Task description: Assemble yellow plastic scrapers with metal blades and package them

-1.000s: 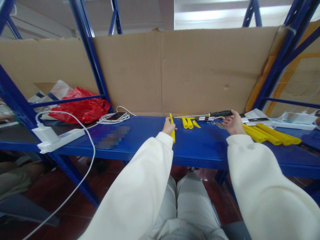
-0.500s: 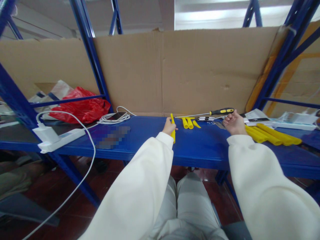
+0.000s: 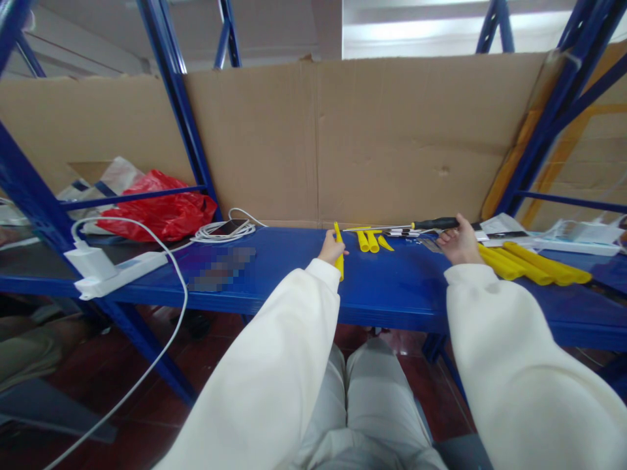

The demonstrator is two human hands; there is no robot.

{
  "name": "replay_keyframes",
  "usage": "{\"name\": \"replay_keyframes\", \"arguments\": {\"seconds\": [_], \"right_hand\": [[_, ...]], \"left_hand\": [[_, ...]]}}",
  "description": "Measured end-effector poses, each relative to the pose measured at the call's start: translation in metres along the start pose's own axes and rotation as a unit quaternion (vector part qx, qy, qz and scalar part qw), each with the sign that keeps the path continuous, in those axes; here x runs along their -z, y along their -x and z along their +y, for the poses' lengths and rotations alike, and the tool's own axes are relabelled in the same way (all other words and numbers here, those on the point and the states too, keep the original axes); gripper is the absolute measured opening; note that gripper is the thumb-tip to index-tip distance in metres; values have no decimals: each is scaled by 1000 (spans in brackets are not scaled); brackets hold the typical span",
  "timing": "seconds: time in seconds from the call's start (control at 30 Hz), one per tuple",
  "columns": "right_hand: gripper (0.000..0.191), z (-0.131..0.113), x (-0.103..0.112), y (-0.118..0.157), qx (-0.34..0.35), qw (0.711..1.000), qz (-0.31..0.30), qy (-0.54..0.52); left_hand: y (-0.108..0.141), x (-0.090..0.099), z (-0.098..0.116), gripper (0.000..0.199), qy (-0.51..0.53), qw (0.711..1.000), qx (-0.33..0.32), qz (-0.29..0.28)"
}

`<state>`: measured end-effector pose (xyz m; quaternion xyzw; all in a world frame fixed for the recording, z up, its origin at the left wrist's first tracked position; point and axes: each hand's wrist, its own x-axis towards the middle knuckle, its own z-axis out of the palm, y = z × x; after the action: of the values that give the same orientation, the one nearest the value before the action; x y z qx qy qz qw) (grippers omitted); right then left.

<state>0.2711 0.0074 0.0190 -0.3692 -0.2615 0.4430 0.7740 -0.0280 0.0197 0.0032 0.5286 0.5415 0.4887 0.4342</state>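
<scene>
My left hand (image 3: 332, 247) is closed around a thin yellow plastic piece (image 3: 339, 266), which stands nearly upright above the blue shelf. In my right hand (image 3: 459, 243) is the end of a long screwdriver's black handle (image 3: 435, 224). Its metal shaft points left, and the tip reaches the yellow piece near my left fingers; whether they touch I cannot tell. Between my hands lie two short yellow tubes (image 3: 368, 243) and a small curved yellow piece (image 3: 385, 243). Right of my right hand, several longer yellow tubes (image 3: 539, 264) lie side by side.
A cardboard sheet (image 3: 392, 143) walls off the back. On the left are a power strip (image 3: 120, 275) with a dangling white cable, a coiled white cable (image 3: 220, 231) and a red plastic bag (image 3: 161, 207). Another white power strip (image 3: 578, 245) sits right. Blue posts frame the shelf (image 3: 289, 261).
The screwdriver handle has turned in my right hand, its yellow marking now out of sight. My right fingers have shifted slightly on it. My left hand has stayed in place.
</scene>
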Motion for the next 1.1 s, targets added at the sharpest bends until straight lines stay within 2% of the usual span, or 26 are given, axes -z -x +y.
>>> {"name": "replay_keyframes", "arguments": {"seconds": [0.1,0.27,0.43,0.63,0.8,0.97,1.1], "right_hand": [[55,-1,-1,2,5,1000,-4,-5],[42,-2,-3,3,-2,1000,-13,0],[46,-1,-2,1,-6,1000,0,8],[39,0,-1,1,-10,1000,3,-11],[46,-1,-2,2,-11,1000,-5,-21],[39,-1,-5,5,-4,999,-9,-39],[49,1,-5,2,-10,1000,-11,-12]], "left_hand": [[2,0,2,52,5,1000,-1,0],[5,1,5,50,8,1000,1,-6],[7,1,6,52,5,1000,4,-2],[7,1,6,52,5,1000,3,-4],[5,1,5,52,15,1000,1,1],[-1,-1,0,55,18,1000,2,8],[-5,-2,-2,56,21,1000,1,17]]}}
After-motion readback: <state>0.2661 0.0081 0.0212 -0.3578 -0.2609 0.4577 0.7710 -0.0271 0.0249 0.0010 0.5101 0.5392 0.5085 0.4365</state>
